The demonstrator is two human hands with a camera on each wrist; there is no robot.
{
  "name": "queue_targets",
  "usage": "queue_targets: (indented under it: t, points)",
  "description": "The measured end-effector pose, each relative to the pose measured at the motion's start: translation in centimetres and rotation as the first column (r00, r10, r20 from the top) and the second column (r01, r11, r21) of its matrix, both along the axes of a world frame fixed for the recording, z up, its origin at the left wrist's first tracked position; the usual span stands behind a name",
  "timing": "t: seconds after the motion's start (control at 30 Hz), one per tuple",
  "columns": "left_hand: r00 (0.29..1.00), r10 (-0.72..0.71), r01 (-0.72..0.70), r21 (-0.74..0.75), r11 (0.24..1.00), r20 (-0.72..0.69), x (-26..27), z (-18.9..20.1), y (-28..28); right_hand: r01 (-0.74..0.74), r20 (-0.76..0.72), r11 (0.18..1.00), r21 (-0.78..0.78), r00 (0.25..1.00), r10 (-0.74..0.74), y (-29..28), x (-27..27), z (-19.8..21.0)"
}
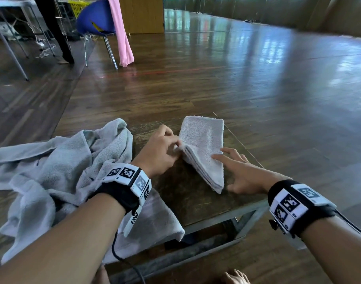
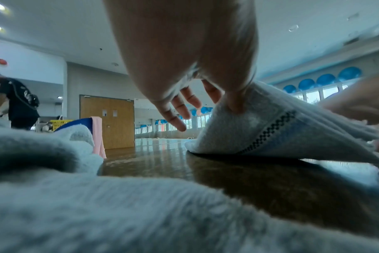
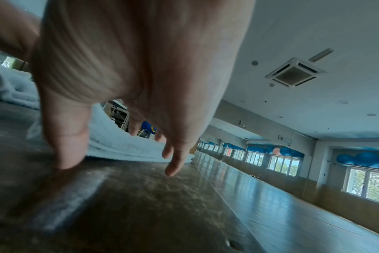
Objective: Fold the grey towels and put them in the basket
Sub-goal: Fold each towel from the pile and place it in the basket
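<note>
A folded grey towel (image 1: pixel 204 144) lies on the low wooden table (image 1: pixel 196 203). My left hand (image 1: pixel 171 147) pinches its layered left edge and holds that side raised off the table. In the left wrist view, thumb and finger of the left hand (image 2: pixel 231 99) squeeze the folded towel (image 2: pixel 260 131), while the other fingers hang free. My right hand (image 1: pixel 237 175) lies with straight fingers on the towel's right side, index on top. In the right wrist view the right hand (image 3: pixel 151 111) has its thumb on the table beside the towel (image 3: pixel 119 147).
A heap of unfolded grey towels (image 1: pixel 52 173) covers the table's left part and hangs over its near edge. Far back left stand a blue chair (image 1: pixel 95 19) with a pink cloth (image 1: pixel 122 37), a yellow basket (image 1: pixel 77 6) and a person (image 2: pixel 15 102).
</note>
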State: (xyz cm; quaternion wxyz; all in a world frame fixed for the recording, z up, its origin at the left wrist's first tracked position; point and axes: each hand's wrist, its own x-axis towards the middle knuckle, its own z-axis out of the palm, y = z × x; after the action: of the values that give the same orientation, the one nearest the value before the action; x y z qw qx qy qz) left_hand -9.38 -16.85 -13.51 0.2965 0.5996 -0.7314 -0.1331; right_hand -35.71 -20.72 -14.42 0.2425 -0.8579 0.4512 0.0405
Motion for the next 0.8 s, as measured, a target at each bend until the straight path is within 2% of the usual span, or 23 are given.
queue_targets:
  t: [0.07, 0.13, 0.23, 0.3, 0.37, 0.43, 0.47, 0.5, 0.57, 0.63, 0.7, 0.8]
  points:
    - [0.997, 0.036, -0.042, -0.085, 0.995, -0.075, -0.4, 0.2, -0.4, -0.034, 0.033, 0.999, 0.022, 0.999, 0.033, 0.1, 0.3, -0.1]
    - [0.986, 0.075, -0.087, -0.079, 0.993, -0.146, -0.7, 0.4, -0.5, -0.058, 0.099, 0.998, -0.013, 0.993, 0.059, 0.3, 0.6, 0.1]
    - [0.972, 0.137, -0.143, -0.021, 0.989, -0.19, -0.9, 0.5, -0.4, -0.014, 0.293, 0.988, -0.151, 0.954, 0.058, -0.2, 0.8, 0.2]
    - [0.968, 0.167, -0.171, -0.008, 0.985, -0.187, -0.7, 0.5, -0.4, 0.056, 0.428, 0.985, -0.162, 0.904, 0.019, -0.4, 0.9, 0.3]
    - [0.96, 0.202, -0.202, 0.019, 0.979, -0.193, -0.3, 0.7, -0.6, 0.135, 0.586, 0.99, -0.026, 0.805, -0.095, -0.7, 1.0, 0.3]
    - [0.952, 0.248, -0.227, 0.132, 0.965, -0.179, 0.3, 0.6, -1.1, 0.142, 0.691, 0.956, 0.257, 0.664, -0.284, -0.7, 1.1, 0.6]
    - [0.955, 0.271, -0.239, 0.227, 0.944, -0.122, 0.5, 0.4, -1.4, 0.114, 0.688, 0.906, 0.408, 0.614, -0.387, -0.7, 1.2, 0.6]
    - [0.959, 0.282, -0.255, 0.33, 0.909, -0.036, 0.6, 0.1, -1.5, 0.097, 0.638, 0.848, 0.522, 0.616, -0.463, -0.6, 1.2, 0.6]
    - [0.96, 0.261, -0.277, 0.493, 0.824, 0.104, 0.8, -0.8, -1.6, 0.111, 0.482, 0.757, 0.644, 0.709, -0.515, -0.5, 1.1, 0.5]
    - [0.959, 0.246, -0.281, 0.579, 0.765, 0.139, 0.8, -1.4, -1.6, 0.188, 0.336, 0.731, 0.656, 0.795, -0.506, -0.4, 1.2, 0.1]
    - [0.955, 0.262, -0.294, 0.575, 0.764, 0.14, 0.8, -1.5, -1.7, 0.253, 0.282, 0.731, 0.634, 0.804, -0.523, -0.6, 1.5, 0.0]
    - [0.944, 0.318, -0.318, 0.482, 0.816, 0.086, 0.5, -1.5, -2.1, 0.33, 0.273, 0.735, 0.592, 0.776, -0.569, -1.2, 2.1, -0.1]
